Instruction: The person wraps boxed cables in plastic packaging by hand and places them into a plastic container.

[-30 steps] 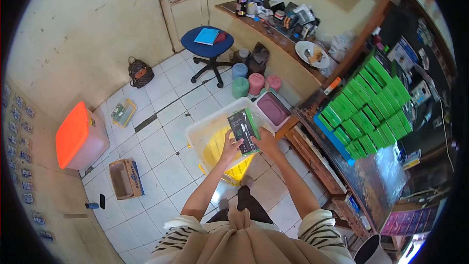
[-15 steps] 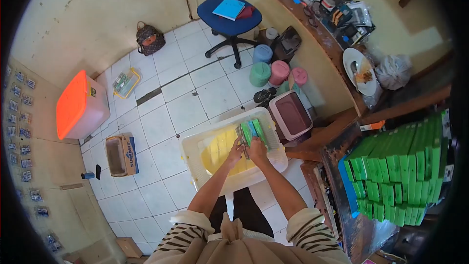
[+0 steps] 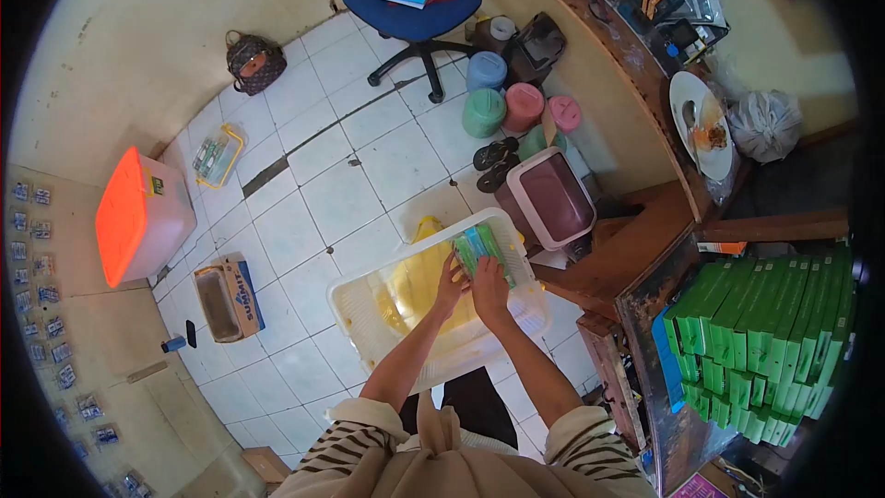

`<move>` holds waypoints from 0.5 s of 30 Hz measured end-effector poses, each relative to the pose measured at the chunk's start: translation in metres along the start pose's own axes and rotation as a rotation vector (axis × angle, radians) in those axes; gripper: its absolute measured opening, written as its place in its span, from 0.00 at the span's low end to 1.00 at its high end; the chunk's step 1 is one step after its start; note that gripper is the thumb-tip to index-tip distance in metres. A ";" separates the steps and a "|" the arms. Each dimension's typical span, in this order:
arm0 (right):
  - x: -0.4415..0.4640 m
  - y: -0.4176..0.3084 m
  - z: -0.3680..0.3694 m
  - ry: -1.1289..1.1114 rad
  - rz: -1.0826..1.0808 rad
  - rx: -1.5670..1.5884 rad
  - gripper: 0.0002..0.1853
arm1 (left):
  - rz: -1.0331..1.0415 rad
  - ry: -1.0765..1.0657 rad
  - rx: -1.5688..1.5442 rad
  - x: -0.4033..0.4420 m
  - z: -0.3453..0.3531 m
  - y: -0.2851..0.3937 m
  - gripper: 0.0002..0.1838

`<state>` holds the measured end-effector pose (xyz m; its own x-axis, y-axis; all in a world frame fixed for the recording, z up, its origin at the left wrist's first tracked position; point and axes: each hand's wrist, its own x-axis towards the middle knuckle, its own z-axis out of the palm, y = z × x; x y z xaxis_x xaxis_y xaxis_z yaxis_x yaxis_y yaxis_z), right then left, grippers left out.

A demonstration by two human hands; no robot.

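Note:
A translucent plastic bin (image 3: 350,309) with yellow showing through its bottom stands in front of me. At its far right end are green boxes (image 3: 481,244) with a blue-green part among them. My left hand (image 3: 450,284) is at the left side of these boxes, its fingers curved against them. My right hand (image 3: 489,286) lies over their near side, fingers bent down onto them. Both hands are inside the bin's outline and close together. The fingertips are partly hidden, and I cannot make out how many boxes they hold.
Stacked green boxes (image 3: 756,341) stand on the table at the right. A mauve basket (image 3: 560,198), coloured canisters (image 3: 524,106) and a blue chair (image 3: 406,14) are ahead. An orange-lidded bin (image 3: 124,217) and a cardboard box (image 3: 249,300) stand at the left.
The dark-faced box seen in my hands a second ago no longer shows that face; my hands have gone down into the bin, onto the green boxes. The view has shifted.

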<state>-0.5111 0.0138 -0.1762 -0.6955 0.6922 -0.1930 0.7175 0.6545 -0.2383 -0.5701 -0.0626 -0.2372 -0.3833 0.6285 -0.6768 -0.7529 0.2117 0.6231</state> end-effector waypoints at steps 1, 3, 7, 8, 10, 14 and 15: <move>0.000 0.002 -0.001 -0.014 0.002 0.028 0.16 | 0.036 -0.008 -0.038 0.000 0.002 0.000 0.36; 0.000 0.004 0.002 -0.027 -0.001 0.062 0.16 | 0.041 0.011 -0.032 0.003 0.004 0.000 0.36; 0.000 0.004 0.015 -0.060 0.005 0.067 0.15 | 0.029 0.018 -0.001 0.009 0.000 -0.003 0.35; 0.000 0.004 0.015 -0.056 -0.001 0.055 0.15 | 0.033 0.017 0.001 0.010 0.000 -0.003 0.35; -0.001 0.004 0.013 -0.063 0.011 0.073 0.16 | -0.008 0.092 0.041 0.008 0.003 0.001 0.34; -0.014 0.004 -0.026 -0.053 -0.042 0.078 0.20 | 0.088 0.079 0.202 -0.001 0.005 0.011 0.30; -0.019 0.006 -0.037 -0.034 -0.051 0.080 0.20 | 0.165 0.103 0.154 -0.005 0.006 0.011 0.27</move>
<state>-0.4915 0.0157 -0.1385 -0.7328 0.6469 -0.2109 0.6768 0.6614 -0.3232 -0.5736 -0.0592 -0.2242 -0.5527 0.5860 -0.5926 -0.5884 0.2291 0.7754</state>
